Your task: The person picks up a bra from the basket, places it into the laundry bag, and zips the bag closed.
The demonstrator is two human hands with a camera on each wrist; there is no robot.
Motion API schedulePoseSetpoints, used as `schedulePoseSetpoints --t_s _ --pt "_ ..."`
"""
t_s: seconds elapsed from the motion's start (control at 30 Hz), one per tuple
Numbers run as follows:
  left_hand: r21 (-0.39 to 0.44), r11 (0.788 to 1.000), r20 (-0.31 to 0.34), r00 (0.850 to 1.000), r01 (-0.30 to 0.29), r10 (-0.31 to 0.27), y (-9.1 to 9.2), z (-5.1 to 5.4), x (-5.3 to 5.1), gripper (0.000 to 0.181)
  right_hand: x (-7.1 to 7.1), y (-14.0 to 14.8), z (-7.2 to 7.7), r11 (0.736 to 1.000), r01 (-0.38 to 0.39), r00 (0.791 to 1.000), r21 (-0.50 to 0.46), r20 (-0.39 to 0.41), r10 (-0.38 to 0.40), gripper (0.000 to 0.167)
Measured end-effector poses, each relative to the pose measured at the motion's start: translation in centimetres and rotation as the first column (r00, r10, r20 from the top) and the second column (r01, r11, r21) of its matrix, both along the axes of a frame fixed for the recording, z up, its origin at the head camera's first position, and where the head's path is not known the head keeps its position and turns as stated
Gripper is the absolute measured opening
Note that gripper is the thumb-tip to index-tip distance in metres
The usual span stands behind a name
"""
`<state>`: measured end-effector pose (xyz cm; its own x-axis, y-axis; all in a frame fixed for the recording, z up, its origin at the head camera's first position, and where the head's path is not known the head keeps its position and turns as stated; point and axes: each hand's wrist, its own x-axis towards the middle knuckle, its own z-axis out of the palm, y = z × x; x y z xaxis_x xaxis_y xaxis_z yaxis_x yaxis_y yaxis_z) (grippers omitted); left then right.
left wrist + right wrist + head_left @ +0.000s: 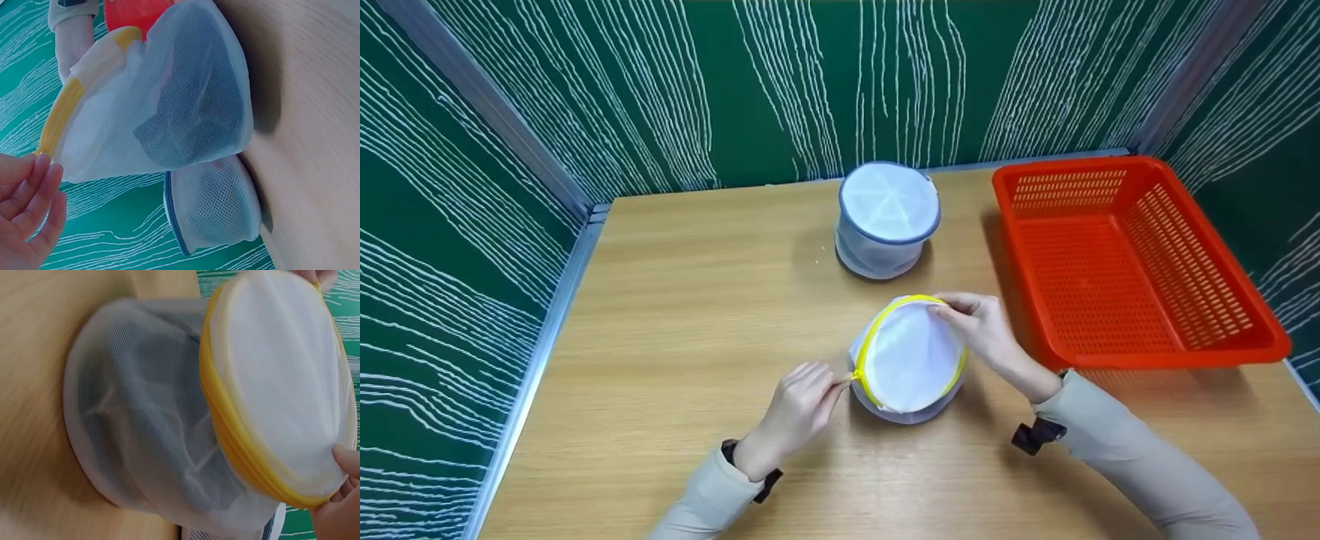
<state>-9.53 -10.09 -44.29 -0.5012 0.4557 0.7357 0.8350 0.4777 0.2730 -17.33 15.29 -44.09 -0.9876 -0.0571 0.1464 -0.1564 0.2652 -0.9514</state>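
Note:
A white mesh laundry bag [913, 356] with a yellow zip round its top stands on the table, its round top tilted. My left hand [802, 401] pinches the zip pull at the bag's left side. At the upper right of the rim, my right hand [986, 330] grips the edge between thumb and fingers, the thumb on the white top [275, 377]. Through the mesh, something dark and folded shows inside the bag [191, 95]; its kind is unclear. Behind stands a second mesh laundry bag [889, 202] with a grey-blue rim, touched by neither hand.
To the right, a red plastic basket [1080, 277] with slotted walls sits on the wooden table [682, 300]. Green panels with white wavy lines [780, 90] enclose the back and sides. A metal strip [540, 345] runs along the table's left edge.

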Motion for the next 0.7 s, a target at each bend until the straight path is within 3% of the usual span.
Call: schedulePoseSetpoints --t_s 0.17,0.27,0.53,0.7 --pt "-0.007 1.000 -0.009 1.000 0.007 -0.007 0.3 -0.2 0.1 0.006 0.3 0.0 -0.1 0.998 0.069 0.995 0.005 0.075 -0.069 0.023" --pt "-0.006 1.000 0.002 1.000 0.011 -0.011 0.3 -0.4 0.2 0.004 0.3 0.2 -0.2 0.998 0.058 0.993 0.013 0.103 -0.059 0.025" --pt "0.016 1.000 0.047 0.999 0.003 -0.004 0.0 -0.7 0.2 0.011 -0.2 1.2 -0.2 0.993 -0.089 0.990 0.078 0.119 0.079 0.029" --pt "0.008 1.000 0.061 0.998 -0.010 0.009 0.0 -0.5 0.2 0.012 -0.7 1.8 0.8 0.959 -0.227 0.970 0.170 0.122 0.208 0.032"
